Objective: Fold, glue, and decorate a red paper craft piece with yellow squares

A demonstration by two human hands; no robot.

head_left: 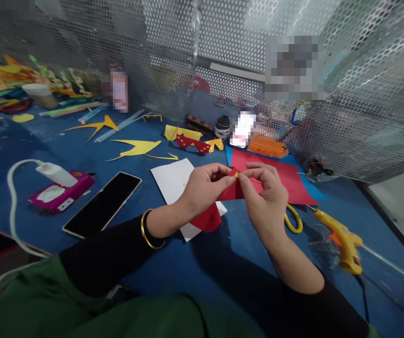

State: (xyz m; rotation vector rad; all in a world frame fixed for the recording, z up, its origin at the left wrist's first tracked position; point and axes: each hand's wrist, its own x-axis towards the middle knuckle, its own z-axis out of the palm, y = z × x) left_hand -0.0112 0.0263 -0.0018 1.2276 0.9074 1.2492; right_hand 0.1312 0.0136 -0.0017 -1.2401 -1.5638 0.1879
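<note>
Between my two hands is a red paper piece [230, 191] with a small yellow paper bit [236, 174] on it. My left hand [205, 188] pinches the red paper from the left, its thumb at the yellow bit. From the other side my right hand [266, 197] has thumb and fingertips closed at the yellow bit and the paper's edge. Below my left hand lies more red paper [209, 220], partly over a white sheet [168, 176]; whether it joins the held piece is hidden. Just right of my right hand show yellow scissor handles [295, 219].
A yellow hot glue gun [343, 241] lies at right. Red paper [293, 180] on a blue sheet lies behind my right hand. Red and yellow paper glasses [193, 143] stand further back. To the left are a dark phone [103, 204] and a magenta power strip [64, 190] with a white cable.
</note>
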